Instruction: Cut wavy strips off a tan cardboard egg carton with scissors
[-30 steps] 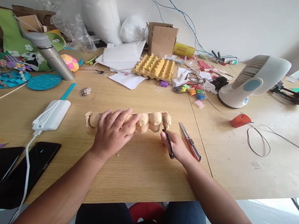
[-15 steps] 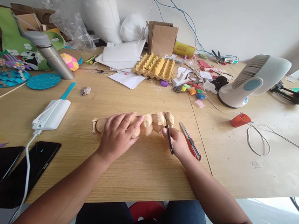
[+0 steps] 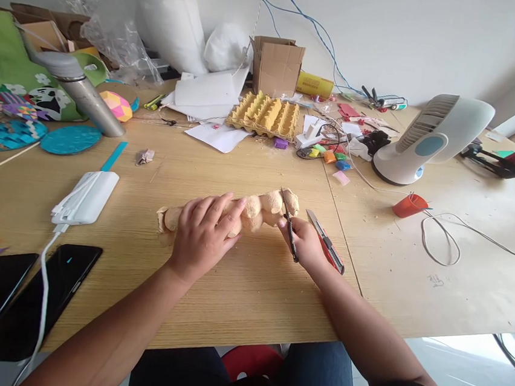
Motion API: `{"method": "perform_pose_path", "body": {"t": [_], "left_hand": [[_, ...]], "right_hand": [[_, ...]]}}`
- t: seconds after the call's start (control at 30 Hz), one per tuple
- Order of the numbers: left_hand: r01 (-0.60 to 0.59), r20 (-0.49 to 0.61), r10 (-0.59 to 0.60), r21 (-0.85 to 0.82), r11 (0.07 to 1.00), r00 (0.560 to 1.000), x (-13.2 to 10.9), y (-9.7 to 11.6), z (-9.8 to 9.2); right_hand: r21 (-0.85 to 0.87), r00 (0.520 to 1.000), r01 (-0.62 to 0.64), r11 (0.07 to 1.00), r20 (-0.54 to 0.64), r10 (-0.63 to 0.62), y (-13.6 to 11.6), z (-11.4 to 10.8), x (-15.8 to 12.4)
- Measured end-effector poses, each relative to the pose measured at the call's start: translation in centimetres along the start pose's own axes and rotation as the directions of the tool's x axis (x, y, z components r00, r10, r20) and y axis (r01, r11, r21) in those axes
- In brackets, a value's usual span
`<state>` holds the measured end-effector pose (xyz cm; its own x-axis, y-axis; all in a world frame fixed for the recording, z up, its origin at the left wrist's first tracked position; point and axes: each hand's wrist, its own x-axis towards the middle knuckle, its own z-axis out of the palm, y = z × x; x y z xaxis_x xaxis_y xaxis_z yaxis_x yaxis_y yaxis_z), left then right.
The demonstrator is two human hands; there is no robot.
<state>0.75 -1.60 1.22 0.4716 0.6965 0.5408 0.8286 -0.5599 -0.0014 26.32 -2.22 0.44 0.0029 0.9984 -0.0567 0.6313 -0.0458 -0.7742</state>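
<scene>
A cut strip of egg carton [image 3: 252, 208], bumps facing up, lies across the table in front of me. My left hand [image 3: 206, 227] rests over its left half, fingers curved around it and holding it down. At its right end, my right hand [image 3: 306, 243] grips dark-handled scissors [image 3: 290, 238], with the blade lying against the last bump. Whether the blade cuts into the carton there I cannot tell. Just beside that hand is a red box cutter [image 3: 330, 251], blade out, lying on the table.
A larger yellow egg carton [image 3: 265, 115] stands at the back among papers. To the right are a white fan [image 3: 426, 142] and a red cup [image 3: 410, 205]. Left lie a power bank [image 3: 86, 198], two phones [image 3: 59, 295] and a steel bottle [image 3: 91, 101].
The view has shifted very slightly. My hands, the carton strip and the scissors look almost the same as before.
</scene>
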Motion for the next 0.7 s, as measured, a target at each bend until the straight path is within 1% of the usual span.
{"method": "perform_pose_path", "body": {"t": [0.2,0.3,0.53,0.7], "left_hand": [[0.008,0.008,-0.008,0.013,1.0,1.0,0.08,-0.01,-0.07],[0.018,0.016,-0.018,-0.007,1.0,1.0,0.12,0.02,-0.09],[0.008,0.018,-0.008,0.005,1.0,1.0,0.15,-0.19,-0.08],[-0.022,0.016,0.021,0.047,0.999,1.0,0.22,-0.44,0.13]], "right_hand": [[-0.036,1.0,0.009,0.999,-0.014,-0.01,-0.18,0.09,0.05],[-0.032,1.0,0.009,0.999,-0.013,-0.01,-0.26,0.09,0.0],[-0.021,1.0,-0.023,1.0,0.012,0.023,-0.15,-0.13,-0.06],[-0.042,0.999,0.035,0.999,0.006,-0.035,0.56,-0.34,0.31]]}}
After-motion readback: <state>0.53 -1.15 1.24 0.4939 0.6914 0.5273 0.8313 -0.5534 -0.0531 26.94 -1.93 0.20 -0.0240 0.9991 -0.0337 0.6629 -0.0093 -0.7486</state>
